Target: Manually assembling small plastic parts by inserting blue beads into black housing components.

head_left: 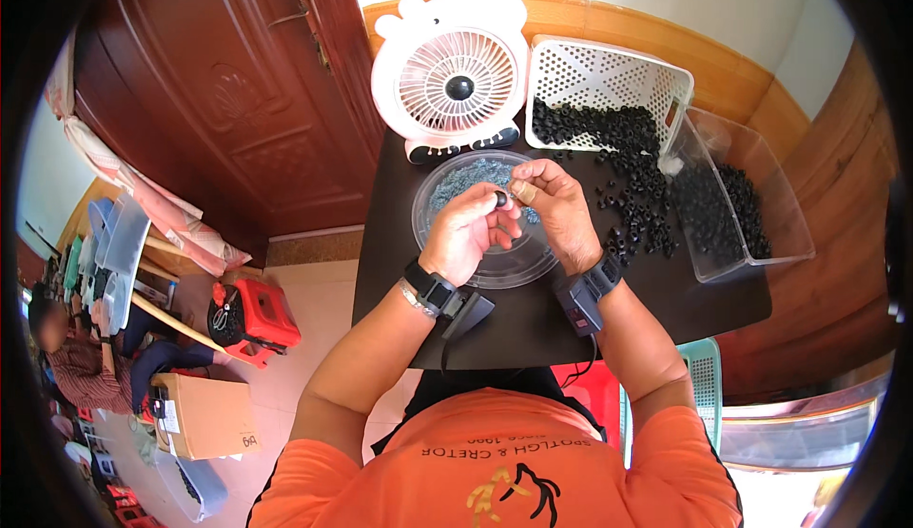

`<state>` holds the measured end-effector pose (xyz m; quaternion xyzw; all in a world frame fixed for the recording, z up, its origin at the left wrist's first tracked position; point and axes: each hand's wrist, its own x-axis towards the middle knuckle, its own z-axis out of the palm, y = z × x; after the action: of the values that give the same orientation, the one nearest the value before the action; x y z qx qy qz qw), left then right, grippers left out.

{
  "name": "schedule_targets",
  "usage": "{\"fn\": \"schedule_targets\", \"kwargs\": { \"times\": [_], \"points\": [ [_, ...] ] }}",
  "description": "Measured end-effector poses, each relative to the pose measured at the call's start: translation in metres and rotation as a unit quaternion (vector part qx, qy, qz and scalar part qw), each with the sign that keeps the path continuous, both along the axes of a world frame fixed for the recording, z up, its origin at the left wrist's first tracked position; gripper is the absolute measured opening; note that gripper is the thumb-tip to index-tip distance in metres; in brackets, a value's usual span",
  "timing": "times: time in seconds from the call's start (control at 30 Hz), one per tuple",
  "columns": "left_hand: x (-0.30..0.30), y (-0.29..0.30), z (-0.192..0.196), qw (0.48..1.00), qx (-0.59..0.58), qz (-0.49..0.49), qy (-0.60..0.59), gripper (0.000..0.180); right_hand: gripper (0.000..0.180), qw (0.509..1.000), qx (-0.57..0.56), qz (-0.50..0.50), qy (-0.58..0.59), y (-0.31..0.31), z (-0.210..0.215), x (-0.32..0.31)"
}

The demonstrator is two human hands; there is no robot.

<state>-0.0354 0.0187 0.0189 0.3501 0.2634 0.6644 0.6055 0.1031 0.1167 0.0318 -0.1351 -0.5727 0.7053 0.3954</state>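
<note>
Looking down from head height, we see two bare hands meeting over a dark table (pixel 533 323). The left hand (pixel 463 233) pinches a small black ring (pixel 501 200) between thumb and fingertips — fingers narrow, closed on it. The right hand (pixel 554 206) sits just beside it at about 2 o'clock from the ring, its thumb and forefinger drawn close together, tips almost touching the ring; we can't tell whether they hold anything of their own. The ring is too small to read its axis w/ certainty, but its face seems turned up toward us.

Under both hands lies a clear round dish (pixel 447 185) w/ small bluish bits. At 12 o'clock stands a white fan (pixel 455 76); at 2 o'clock a tipped white basket (pixel 609 71) spills more black rings — others fill a clear tub (pixel 761 195) at 3 o'clock.
</note>
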Motion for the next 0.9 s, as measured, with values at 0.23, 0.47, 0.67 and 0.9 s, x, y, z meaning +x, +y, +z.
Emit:
{"fn": "schedule_targets", "kwargs": {
  "times": [0.23,0.47,0.67,0.9],
  "points": [
    [-0.002,-0.001,-0.006,0.999,-0.04,0.022,-0.025,0.023,0.01,0.999,0.027,-0.044,0.015,0.0,-0.008,-0.006],
    [-0.007,-0.003,-0.012,0.999,-0.041,-0.005,-0.02,0.022,0.011,0.999,0.038,-0.029,-0.011,0.001,-0.013,-0.002],
    [0.0,-0.005,-0.004,0.998,-0.051,0.046,0.003,0.022,0.012,0.999,0.02,0.009,-0.03,0.0,-0.007,0.004],
    [-0.006,-0.003,-0.009,0.996,-0.065,-0.01,0.066,0.021,0.01,0.991,0.067,-0.016,-0.118,-0.002,-0.012,0.002]
  ]
}}
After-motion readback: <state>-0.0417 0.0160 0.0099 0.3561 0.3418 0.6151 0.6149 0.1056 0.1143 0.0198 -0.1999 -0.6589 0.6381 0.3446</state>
